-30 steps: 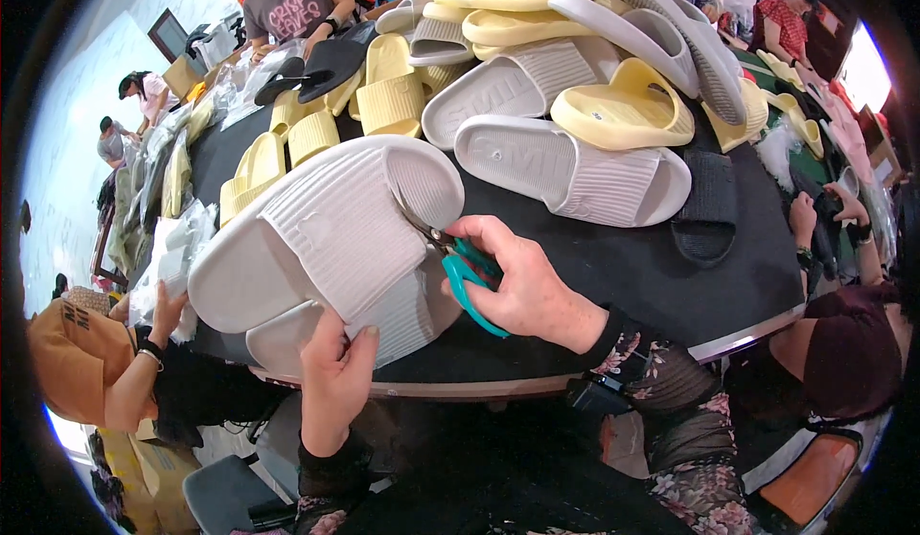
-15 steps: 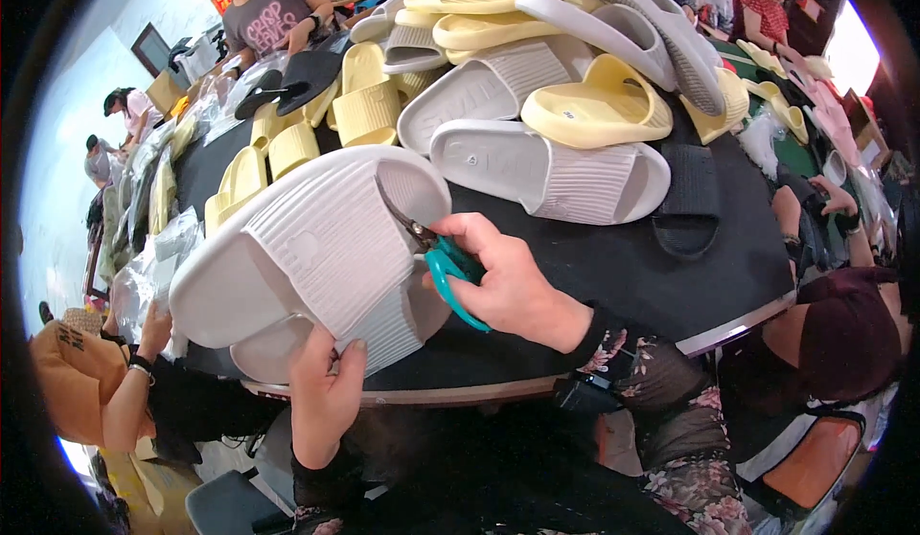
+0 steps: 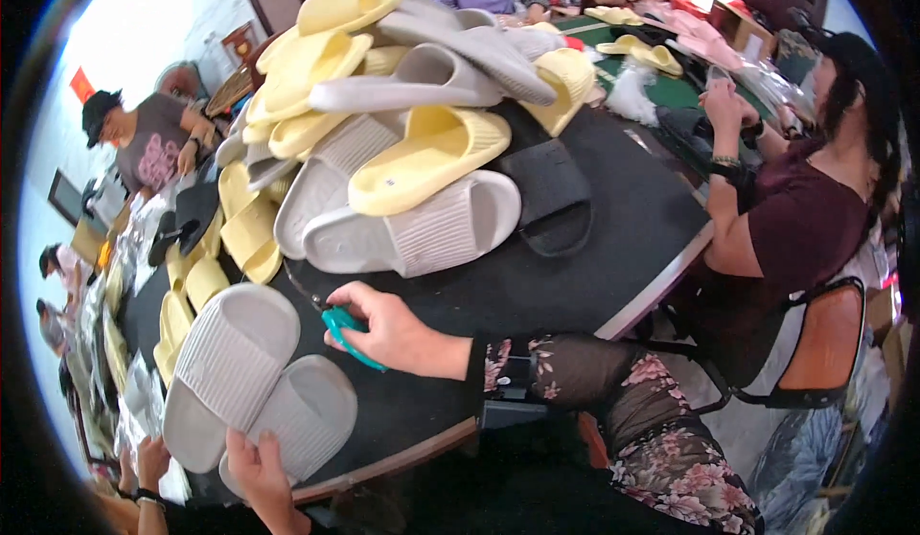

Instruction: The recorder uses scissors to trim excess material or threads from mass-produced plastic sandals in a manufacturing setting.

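My left hand [image 3: 261,473] pinches the edge of a pair of light grey slide slippers at the near left of the table. The upper grey slipper [image 3: 230,363] has a ribbed strap and partly overlaps the lower grey slipper [image 3: 311,420]. My right hand [image 3: 407,339] is closed around the teal handles of a pair of scissors [image 3: 345,336]. Their dark blades point up and left, just right of the upper slipper and apart from it. Whether the blades are spread is hard to make out.
A heap of yellow slippers [image 3: 431,157] and grey slippers [image 3: 446,224] covers the black table [image 3: 632,219] ahead. A black slipper [image 3: 546,198] lies at its right. Co-workers sit around; one in a maroon top [image 3: 815,204] is at the right. Plastic bags [image 3: 144,391] lie at the left.
The view has swung to the right. The scissors have come away from the upper slipper's strap, and the slippers now sit lower and farther from my right hand.
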Tool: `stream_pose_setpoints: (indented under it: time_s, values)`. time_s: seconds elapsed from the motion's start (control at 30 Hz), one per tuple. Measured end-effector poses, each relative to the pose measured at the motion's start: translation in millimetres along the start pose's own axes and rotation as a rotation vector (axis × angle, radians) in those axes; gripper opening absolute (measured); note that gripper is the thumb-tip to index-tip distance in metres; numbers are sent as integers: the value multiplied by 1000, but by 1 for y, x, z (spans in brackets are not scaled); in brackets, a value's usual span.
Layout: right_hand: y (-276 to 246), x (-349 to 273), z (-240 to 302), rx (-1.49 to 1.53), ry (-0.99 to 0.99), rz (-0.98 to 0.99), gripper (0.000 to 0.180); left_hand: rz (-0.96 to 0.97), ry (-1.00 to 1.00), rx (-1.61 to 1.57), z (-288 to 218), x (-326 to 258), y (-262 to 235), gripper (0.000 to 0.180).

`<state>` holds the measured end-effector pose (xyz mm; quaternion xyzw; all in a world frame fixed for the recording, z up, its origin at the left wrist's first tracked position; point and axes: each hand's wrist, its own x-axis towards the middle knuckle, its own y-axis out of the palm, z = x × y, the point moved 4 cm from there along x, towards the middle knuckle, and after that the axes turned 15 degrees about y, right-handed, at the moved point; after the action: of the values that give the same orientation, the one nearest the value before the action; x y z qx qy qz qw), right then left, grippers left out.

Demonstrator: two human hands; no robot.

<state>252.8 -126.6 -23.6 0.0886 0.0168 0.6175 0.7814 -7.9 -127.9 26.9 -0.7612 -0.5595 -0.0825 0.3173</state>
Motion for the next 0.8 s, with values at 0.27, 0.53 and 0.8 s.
stream_pose_setpoints:
  time_s: [0.27, 0.53, 0.8]
  values:
    - [-1, 2, -5, 20, 29, 32, 34, 125, -29, 159, 18, 16, -3, 40]
    - [-6, 13, -20, 149, 155, 70, 34, 42, 28, 312, -43, 29, -1, 21]
    - [-2, 15, -32, 175, 311, 139, 38, -36, 35, 49, -72, 48, 5, 24]
